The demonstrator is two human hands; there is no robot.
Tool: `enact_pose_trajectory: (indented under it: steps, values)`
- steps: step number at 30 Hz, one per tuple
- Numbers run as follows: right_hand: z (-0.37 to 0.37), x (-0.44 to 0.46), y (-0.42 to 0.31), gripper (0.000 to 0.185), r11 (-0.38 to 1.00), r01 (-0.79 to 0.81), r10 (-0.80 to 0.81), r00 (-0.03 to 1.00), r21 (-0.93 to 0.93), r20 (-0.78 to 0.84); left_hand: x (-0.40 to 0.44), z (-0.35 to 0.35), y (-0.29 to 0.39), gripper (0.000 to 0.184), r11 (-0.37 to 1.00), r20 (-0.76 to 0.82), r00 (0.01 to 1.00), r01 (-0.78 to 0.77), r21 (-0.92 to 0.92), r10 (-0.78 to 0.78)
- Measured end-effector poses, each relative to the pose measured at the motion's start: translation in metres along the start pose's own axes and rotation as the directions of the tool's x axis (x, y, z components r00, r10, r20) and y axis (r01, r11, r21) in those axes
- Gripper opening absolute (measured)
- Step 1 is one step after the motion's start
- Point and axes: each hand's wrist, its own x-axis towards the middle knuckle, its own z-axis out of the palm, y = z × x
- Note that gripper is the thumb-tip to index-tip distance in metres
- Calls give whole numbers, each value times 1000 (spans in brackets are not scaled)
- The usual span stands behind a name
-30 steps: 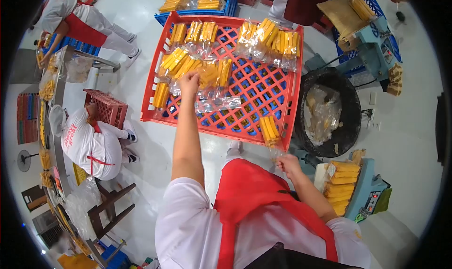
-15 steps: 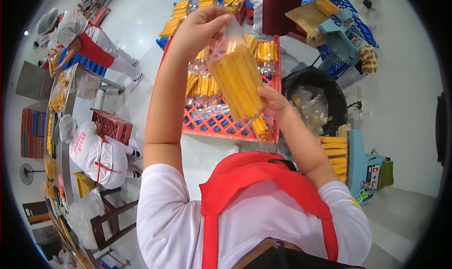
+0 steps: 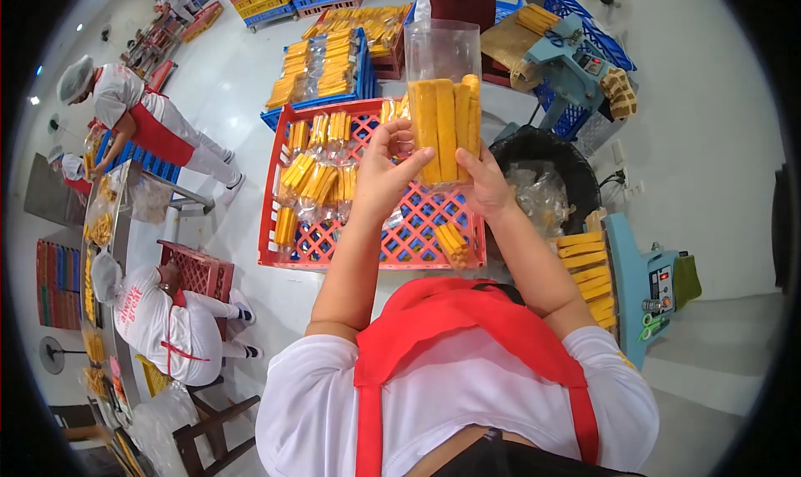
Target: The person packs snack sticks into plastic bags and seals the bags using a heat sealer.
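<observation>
Upright between my hands is a clear plastic bag of long yellow snack sticks [image 3: 444, 126]; its upper part is clear film with no sticks in it. My left hand [image 3: 390, 166] grips the lower left side, thumb across the front and fingers curled. My right hand [image 3: 488, 185] pinches the lower right side with its thumb in front; its other fingers are partly hidden. Beneath them stands a red plastic crate [image 3: 329, 242] with several smaller packs of yellow sticks [image 3: 317, 181]. One more small pack [image 3: 452, 245] lies near its front right corner.
Blue crates [image 3: 367, 80] of packed sticks stand behind. On the right are a black-lined bin [image 3: 588, 172] with plastic scraps, a blue sealing machine [image 3: 634, 285] beside stacked sticks [image 3: 586, 268], and another machine [image 3: 576, 64]. Two co-workers [image 3: 154, 114] [image 3: 158, 318] are at a long table on the left.
The bag has gone from tilted to upright and shifted up and right. My left hand has come down from the bag's top to its lower side. More of the red crate shows.
</observation>
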Motion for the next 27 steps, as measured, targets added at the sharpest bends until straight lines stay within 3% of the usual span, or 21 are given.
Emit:
enact_pose_trajectory:
  steps: [2,4,8,10,15,20,23,25,27]
  values:
    - [1,-1,3,45,1000,-7,7,1000,-7,0,0,-2,-2,41,990,1,1000,-2,141,2]
    - [-2,-2,9,46,999,32,-34,997,-22,-71,1,-5,-3,40,991,5,1000,-5,131,4]
    - [-2,-4,9,47,1000,9,-8,998,13,-58,1,-10,-10,33,997,44,997,60,47,-62]
    - [-1,-7,8,49,997,19,-24,998,-74,-63,0,-10,-12,30,998,33,998,46,51,-48]
    - [1,-8,10,48,999,6,-8,998,-41,-64,-3,-16,-12,19,999,-215,976,24,-46,-33]
    - [-7,-11,14,46,1000,6,-6,999,-13,-45,-9,-27,-17,14,1000,-262,965,1,-22,-6]
    - [-12,-13,14,45,998,-32,34,998,50,-47,-14,-39,-21,18,999,-261,965,25,25,-17]
    - [-16,-15,13,47,949,-168,164,986,267,36,-18,-44,-23,22,999,-306,951,40,-6,-40]
    - [-16,-15,9,48,935,-190,193,981,298,21,-20,-42,-21,24,998,-320,947,44,39,-29]
